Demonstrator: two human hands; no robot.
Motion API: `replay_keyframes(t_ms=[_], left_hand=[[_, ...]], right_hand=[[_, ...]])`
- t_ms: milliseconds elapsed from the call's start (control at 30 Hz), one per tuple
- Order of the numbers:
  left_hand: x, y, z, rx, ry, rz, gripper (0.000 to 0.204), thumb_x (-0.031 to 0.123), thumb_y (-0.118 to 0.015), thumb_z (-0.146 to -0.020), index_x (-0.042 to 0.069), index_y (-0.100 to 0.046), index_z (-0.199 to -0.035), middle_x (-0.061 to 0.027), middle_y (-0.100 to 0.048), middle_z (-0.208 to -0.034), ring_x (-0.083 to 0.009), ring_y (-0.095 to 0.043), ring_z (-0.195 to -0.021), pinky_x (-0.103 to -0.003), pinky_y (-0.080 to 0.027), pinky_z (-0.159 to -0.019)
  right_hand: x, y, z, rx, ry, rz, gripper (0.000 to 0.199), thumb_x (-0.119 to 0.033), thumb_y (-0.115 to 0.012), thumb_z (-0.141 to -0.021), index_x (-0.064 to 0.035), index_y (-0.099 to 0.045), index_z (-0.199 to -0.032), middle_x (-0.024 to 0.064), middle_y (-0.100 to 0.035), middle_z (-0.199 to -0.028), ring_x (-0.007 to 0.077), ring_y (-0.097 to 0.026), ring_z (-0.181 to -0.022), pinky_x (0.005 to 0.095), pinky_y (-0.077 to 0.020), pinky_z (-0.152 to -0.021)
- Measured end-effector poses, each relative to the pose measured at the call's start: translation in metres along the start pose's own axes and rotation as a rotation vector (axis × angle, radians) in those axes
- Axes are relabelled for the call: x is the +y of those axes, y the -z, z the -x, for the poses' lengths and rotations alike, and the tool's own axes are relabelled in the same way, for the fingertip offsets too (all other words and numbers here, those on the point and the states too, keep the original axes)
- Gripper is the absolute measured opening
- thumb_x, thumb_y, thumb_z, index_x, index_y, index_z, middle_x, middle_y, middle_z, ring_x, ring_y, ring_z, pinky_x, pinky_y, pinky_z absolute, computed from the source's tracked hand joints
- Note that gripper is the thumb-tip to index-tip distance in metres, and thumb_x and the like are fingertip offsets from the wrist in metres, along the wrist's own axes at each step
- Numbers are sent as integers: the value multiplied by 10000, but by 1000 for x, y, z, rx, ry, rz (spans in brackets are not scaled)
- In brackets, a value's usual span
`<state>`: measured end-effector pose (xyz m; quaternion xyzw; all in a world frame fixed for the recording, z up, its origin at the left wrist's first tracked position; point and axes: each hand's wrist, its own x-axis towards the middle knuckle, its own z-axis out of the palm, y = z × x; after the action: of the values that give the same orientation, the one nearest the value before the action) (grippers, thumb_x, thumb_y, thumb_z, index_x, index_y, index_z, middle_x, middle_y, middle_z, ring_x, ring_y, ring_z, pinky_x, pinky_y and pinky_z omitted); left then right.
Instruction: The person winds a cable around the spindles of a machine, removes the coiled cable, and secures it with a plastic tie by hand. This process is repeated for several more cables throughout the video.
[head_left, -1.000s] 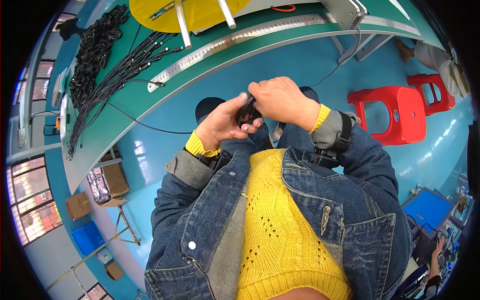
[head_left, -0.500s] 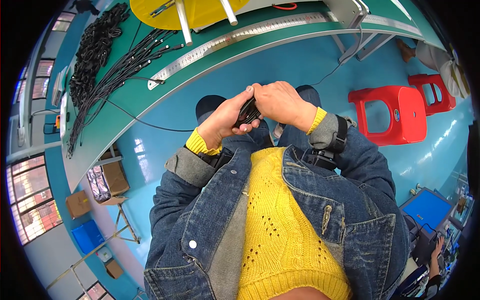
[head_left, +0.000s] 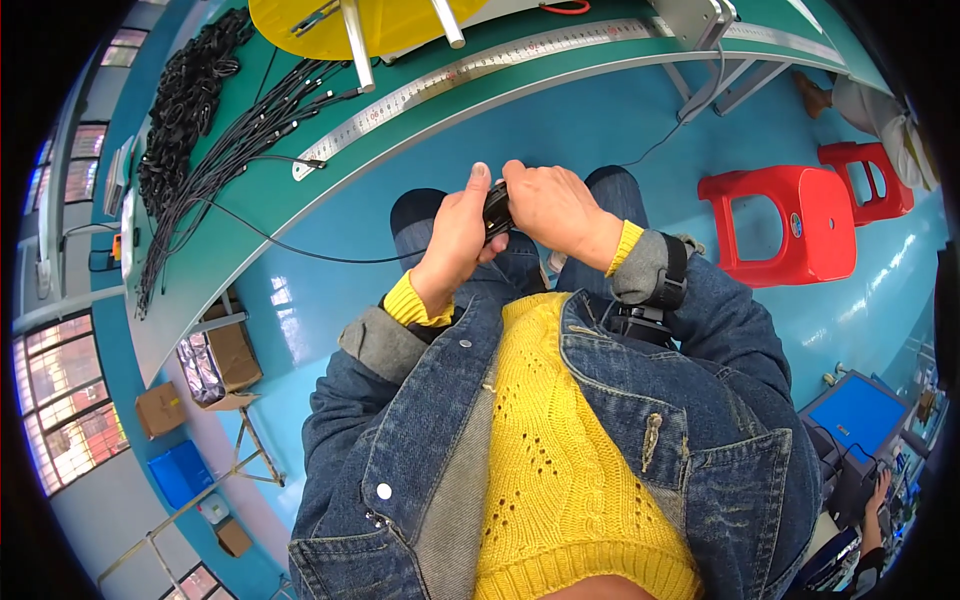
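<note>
And there it was: left grip (head_left: pixel 456 228) and right grip (head_left: pixel 556 208) both clasped the black cable coil (head_left: pixel 496 212) above the lap; slackened fingers could have sprung loops, or the strand (head_left: pixel 345 261) snagged at the bench (head_left: pixel 210 255).

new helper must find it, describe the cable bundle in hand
Find the green table, then the left hand and right hand below its edge. The black cable bundle between them is held clear of the table, unlike the dark cables lying on it.
</note>
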<state>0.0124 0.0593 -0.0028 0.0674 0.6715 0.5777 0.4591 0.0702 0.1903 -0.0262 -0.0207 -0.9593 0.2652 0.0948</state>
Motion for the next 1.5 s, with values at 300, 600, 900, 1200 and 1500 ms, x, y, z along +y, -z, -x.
replay_keyframes(t_ms=[300,600,900,1200,1500], left_hand=[[17,1,-11,11,237,-90,478,497,-388,-904,61,-532,-771,-32,-514,-547,-80,-399,-379,-205,-278,-331],[4,2,-21,-44,190,128,331,394,-413,-895,80,-516,-877,-60,-522,-623,-79,-379,-407,-197,-263,-339],[12,-10,-23,80,98,98,316,376,-431,-886,78,-530,-850,-41,-499,-588,-76,-364,-393,-196,-249,-340],[17,-6,-25,29,203,-222,355,417,-446,-880,82,-537,-812,-30,-487,-554,-68,-360,-390,-195,-249,-338],[5,6,-27,-66,262,-33,361,400,-451,-854,54,-538,-801,-61,-522,-615,-81,-371,-405,-206,-268,-351]], right_hand=[[1,-10,10,-12,-99,-189,124,-75,-509,-735,22,-466,-800,213,-573,-597,389,-576,-579,472,-464,-562],[14,-18,0,77,-67,-151,96,-62,-500,-730,25,-506,-770,208,-585,-622,368,-593,-586,452,-473,-568],[14,-24,-3,277,-217,-403,70,-23,-456,-733,30,-493,-760,208,-577,-611,363,-594,-584,447,-474,-568],[7,-51,10,349,-289,-532,108,-66,-466,-753,35,-474,-792,228,-571,-624,407,-578,-634,481,-458,-614],[13,-42,8,253,-180,-506,119,-88,-483,-756,18,-454,-802,208,-578,-622,395,-579,-632,484,-452,-600]])
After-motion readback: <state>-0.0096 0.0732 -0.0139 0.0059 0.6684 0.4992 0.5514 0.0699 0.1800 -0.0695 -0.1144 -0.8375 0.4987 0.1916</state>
